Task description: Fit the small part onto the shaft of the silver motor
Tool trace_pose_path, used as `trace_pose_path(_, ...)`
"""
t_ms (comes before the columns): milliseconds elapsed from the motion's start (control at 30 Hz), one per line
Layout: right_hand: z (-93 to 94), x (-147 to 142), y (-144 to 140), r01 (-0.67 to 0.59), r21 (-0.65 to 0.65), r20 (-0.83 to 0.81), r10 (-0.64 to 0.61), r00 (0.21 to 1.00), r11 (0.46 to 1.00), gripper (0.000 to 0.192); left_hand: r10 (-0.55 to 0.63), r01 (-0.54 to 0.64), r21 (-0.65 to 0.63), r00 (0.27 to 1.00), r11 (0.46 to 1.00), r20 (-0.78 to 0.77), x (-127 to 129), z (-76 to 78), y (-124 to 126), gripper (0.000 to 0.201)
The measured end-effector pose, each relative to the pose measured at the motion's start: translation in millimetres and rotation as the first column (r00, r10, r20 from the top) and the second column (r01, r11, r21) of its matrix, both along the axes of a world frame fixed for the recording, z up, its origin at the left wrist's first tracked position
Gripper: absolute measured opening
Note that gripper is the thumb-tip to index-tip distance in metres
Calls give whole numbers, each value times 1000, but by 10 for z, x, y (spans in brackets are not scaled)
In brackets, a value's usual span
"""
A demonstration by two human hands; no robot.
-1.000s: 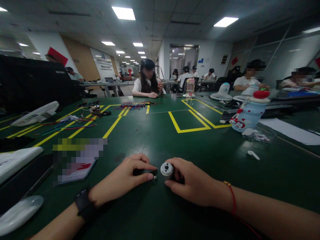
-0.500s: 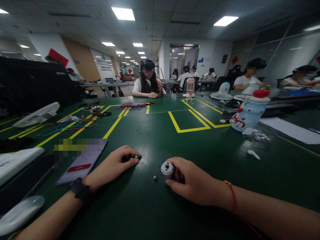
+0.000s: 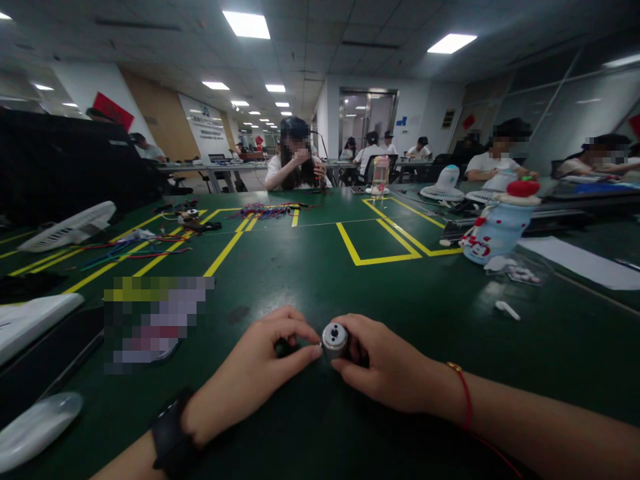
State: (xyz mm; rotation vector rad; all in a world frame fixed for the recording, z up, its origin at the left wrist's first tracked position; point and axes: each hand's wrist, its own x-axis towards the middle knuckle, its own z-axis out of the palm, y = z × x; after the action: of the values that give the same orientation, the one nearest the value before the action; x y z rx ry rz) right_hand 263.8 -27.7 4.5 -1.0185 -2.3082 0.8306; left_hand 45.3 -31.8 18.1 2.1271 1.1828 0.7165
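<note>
**Visitor:** What have you got down there, low in the middle of the frame?

**Me:** My right hand (image 3: 385, 367) is closed round a small silver motor (image 3: 335, 339), lying on the green table (image 3: 320, 280) with its round end face turned up toward me. My left hand (image 3: 255, 373) is right beside it, thumb and forefinger pinched together with the tips touching the motor's left edge. If there is something tiny between them, my own fingertips hide it, so I can't tell.

**Visitor:** What could go wrong?

**Me:** My guess is that any small part in that pinch could slip, since the grip is only fingertip pads. On a dark mat it would roll off and be hard to spot. The motor is round too; if my right hand loosens while the left pushes sideways, it may turn or skid.

**Visitor:** Count things for me.

**Me:** One motor, two hands of mine, one black watch (image 3: 167, 433) on the left wrist, one red cord (image 3: 464, 393) on the right. One blurred phone (image 3: 150, 320) at centre left. One snowman-style bottle (image 3: 495, 227) at right, one small white piece (image 3: 507, 310) below it. Two white fans at upper right (image 3: 445, 187), another fan (image 3: 70, 227) at far left, and one bundle of coloured wires (image 3: 267, 211) near the person opposite.
</note>
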Motion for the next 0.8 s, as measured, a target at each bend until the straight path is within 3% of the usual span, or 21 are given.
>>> trace_pose_path(133, 2, -12, -1, -7, 2, 10, 7, 1000, 1000, 22, 116, -125, 102, 989, 987, 89, 51, 69, -13, 13)
trace_pose_path(300, -20, -5, 1, -16, 27, 8, 16, 1000, 1000, 22, 90, -106, 154, 990, 982, 108, 127, 71, -24, 11)
trace_pose_path(567, -12, -6, 3, -22, 59, 19, 21, 1000, 998, 21, 88, -105, 147, 990, 984, 114, 154, 67, -36, 13)
trace_pose_path(800, -9, -7, -1, -22, 40, 19, 21, 1000, 999, 23, -10, 9, 27, 998, 1000, 66, 116, 112, -47, 22)
